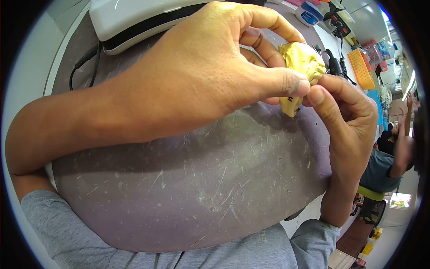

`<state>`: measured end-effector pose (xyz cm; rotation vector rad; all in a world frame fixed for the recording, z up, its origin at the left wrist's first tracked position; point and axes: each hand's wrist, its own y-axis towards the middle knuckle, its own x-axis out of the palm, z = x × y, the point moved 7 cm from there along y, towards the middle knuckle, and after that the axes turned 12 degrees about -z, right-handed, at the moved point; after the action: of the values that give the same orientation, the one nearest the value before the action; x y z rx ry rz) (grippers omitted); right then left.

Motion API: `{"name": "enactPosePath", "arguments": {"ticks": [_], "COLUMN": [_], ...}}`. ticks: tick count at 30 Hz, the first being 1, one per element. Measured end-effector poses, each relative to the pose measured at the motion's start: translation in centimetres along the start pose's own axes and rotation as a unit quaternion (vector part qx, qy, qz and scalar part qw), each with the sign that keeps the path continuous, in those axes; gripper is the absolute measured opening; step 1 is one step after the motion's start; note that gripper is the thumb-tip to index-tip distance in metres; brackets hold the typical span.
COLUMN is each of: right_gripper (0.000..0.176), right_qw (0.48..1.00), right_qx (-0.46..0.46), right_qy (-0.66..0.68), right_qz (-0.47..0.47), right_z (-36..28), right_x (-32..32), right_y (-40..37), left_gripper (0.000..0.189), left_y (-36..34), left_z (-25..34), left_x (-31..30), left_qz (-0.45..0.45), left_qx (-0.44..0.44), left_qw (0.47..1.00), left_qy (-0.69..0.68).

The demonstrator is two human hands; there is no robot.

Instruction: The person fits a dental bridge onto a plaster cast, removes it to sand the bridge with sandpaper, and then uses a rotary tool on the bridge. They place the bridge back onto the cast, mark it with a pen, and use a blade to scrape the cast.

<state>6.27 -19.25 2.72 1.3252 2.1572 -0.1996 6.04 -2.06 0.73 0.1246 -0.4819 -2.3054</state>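
A yellow dental cast (301, 58) with tooth shapes along its right edge is held above the grey, scratched table. My left hand (224, 67) grips it from the left, thumb in front and fingers behind. Dark marks show on the cast's lower part. At its right side, the thumb and index finger of my right hand (345, 105) pinch close together, touching the cast's edge near the teeth. Whatever may be between those fingertips is too small to make out.
A white and black device (134, 22) stands at the table's upper left with a black cable. At the upper right are a blue-and-white tub (309, 13), a coiled cord and an orange basket (361, 69). Another person (385, 166) sits at the far right.
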Motion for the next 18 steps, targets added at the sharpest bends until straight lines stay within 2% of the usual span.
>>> {"name": "enactPosePath", "arguments": {"ticks": [12,18], "right_gripper": [0.019,0.02], "right_qw": [0.999,0.999], "right_qx": [0.029,-0.005], "right_qy": [0.028,0.013], "right_qz": [-0.034,-0.034], "right_z": [0.0,-0.6], "right_x": [0.5,0.6], "right_y": [0.0,0.1], "left_gripper": [0.045,0.045], "left_y": [-0.5,-0.8], "left_z": [0.5,0.8], "left_x": [0.1,0.2], "left_qz": [0.0,0.0], "left_qx": [0.004,0.005], "left_qw": [1.0,1.0], "left_qy": [0.0,0.0]}}
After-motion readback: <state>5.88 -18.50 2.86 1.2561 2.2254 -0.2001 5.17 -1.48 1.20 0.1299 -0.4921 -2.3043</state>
